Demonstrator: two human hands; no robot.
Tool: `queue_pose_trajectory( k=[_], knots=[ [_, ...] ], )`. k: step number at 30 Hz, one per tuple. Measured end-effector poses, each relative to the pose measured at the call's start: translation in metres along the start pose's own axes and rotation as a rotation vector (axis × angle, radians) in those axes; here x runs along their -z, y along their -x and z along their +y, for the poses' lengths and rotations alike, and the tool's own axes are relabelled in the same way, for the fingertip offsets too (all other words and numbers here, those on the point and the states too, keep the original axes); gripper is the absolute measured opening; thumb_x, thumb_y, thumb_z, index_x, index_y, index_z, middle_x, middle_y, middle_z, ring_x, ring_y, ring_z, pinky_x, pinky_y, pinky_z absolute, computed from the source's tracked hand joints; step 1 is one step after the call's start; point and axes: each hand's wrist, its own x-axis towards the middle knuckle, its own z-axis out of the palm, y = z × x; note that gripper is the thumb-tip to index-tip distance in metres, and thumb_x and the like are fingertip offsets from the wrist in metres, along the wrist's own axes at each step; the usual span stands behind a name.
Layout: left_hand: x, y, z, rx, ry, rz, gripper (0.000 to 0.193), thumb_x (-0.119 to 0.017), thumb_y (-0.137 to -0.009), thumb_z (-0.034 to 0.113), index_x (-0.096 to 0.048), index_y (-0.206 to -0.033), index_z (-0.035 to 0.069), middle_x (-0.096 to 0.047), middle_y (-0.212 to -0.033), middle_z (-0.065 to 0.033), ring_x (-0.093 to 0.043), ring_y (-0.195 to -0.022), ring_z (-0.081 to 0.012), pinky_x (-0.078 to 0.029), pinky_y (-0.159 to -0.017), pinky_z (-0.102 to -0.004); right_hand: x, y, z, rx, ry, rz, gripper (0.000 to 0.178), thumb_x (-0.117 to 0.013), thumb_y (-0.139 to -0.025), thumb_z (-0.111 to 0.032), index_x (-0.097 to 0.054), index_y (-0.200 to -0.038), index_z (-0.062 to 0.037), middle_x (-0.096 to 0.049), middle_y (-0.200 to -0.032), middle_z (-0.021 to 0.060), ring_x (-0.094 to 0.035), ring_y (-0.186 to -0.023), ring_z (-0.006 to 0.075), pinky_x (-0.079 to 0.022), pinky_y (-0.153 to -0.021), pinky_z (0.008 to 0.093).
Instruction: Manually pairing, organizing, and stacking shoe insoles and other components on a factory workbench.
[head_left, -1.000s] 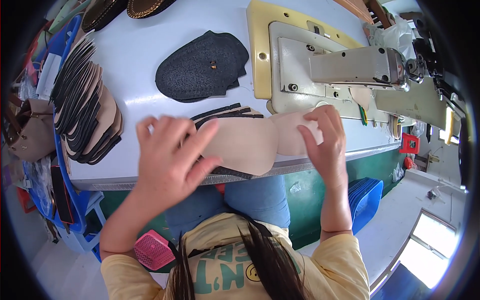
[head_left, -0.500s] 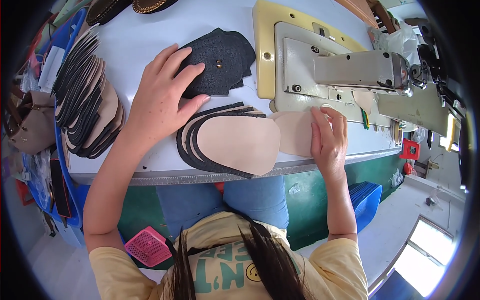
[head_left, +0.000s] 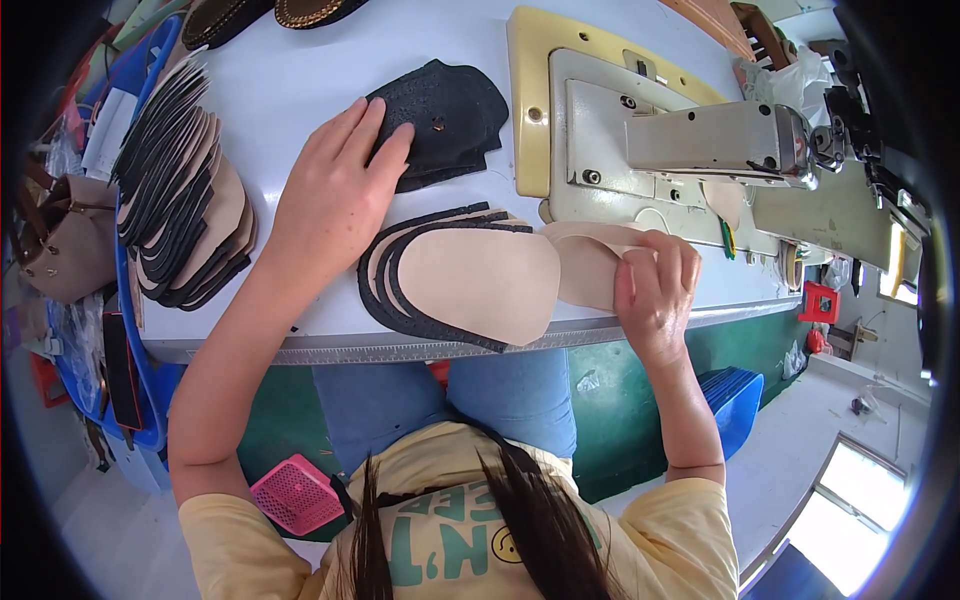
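My left hand (head_left: 342, 170) is closed on the left edge of the black textured leather pieces (head_left: 445, 105), which are stacked with a small gold fitting at the middle; its thumb is hidden. Below them lies a fanned pile of rounded beige leather pieces with black edges (head_left: 475, 285), reaching the table's front edge. At the right end of this pile, my right hand (head_left: 655, 285) grips the far end of another beige leather piece (head_left: 585, 275). That piece curls up where the fingers hold it, and its left end meets the pile.
A sewing machine (head_left: 710, 140) on a yellow-rimmed base fills the right side of the table. Far left stands a tall stack of black and beige pieces (head_left: 190, 200) beside a blue bin (head_left: 125, 260). Finished black items with gold stitching (head_left: 310, 8) lie at the back.
My left hand has moved slightly right, and the black stack's edges look more lined up. My right fingers have closed on the beige piece, and its edge has lifted and curled.
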Motion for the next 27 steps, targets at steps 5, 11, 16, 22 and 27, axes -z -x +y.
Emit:
queue_pose_trajectory(
  k=[5,11,16,22,27],
  knots=[
    [0.039,0.0,0.037,-0.121,0.152,0.219,0.031,-0.059,-0.08,0.006,-0.065,-0.11,-0.003,-0.063,-0.116,-0.0203,-0.06,-0.112,-0.0341,-0.048,-0.096,-0.0445,0.001,-0.004,0.007,0.03,-0.143,-0.154,0.019,-0.062,-0.067,0.009,-0.051,-0.08,-0.0009,-0.057,-0.091,0.0127,-0.056,-0.081,0.0307,-0.048,-0.071,0.0389],
    [0.032,0.04,0.075,-0.12,0.244,-0.094,0.032,-0.058,-0.081,0.007,-0.064,-0.111,-0.003,-0.063,-0.114,-0.0202,-0.06,-0.111,-0.0356,-0.047,-0.097,-0.0474,0.004,-0.01,0.011,-0.046,-0.292,-0.167,0.019,-0.06,-0.069,0.011,-0.05,-0.079,0.0003,-0.056,-0.084,0.0122,-0.055,-0.076,0.0298,-0.048,-0.067,0.0369],
    [0.04,0.033,0.067,0.206,0.605,-0.006,0.038,-0.055,-0.077,-0.006,-0.062,-0.114,-0.002,-0.063,-0.113,-0.0198,-0.062,-0.107,-0.0342,-0.051,-0.09,-0.041,0.009,-0.01,0.01,-0.178,-0.404,-0.192,0.018,-0.062,-0.07,0.011,-0.051,-0.08,0.0005,-0.056,-0.082,0.0121,-0.055,-0.076,0.0283,-0.048,-0.066,0.0348],
    [0.039,0.034,0.063,0.293,0.767,-0.075,0.04,-0.059,-0.076,-0.004,-0.061,-0.115,-0.001,-0.062,-0.114,-0.0195,-0.059,-0.109,-0.0358,-0.049,-0.092,-0.0424,0.025,-0.013,0.014,-0.125,-0.367,-0.355,0.024,-0.068,-0.064,0.01,-0.051,-0.079,-0.0002,-0.059,-0.088,0.0126,-0.059,-0.083,0.0296,-0.05,-0.071,0.0343],
    [0.039,0.047,0.069,-0.016,0.516,-0.223,0.062,-0.079,-0.065,0.02,-0.057,-0.12,0.001,-0.044,-0.137,-0.0237,-0.041,-0.129,-0.0414,-0.036,-0.105,-0.054,0.066,-0.014,0.035,-0.051,-0.826,-0.8,0.023,-0.064,-0.058,0.014,-0.05,-0.064,-0.0037,-0.051,-0.133,0.0193,-0.046,-0.128,0.0356,-0.04,-0.102,0.0406]
  ],
)
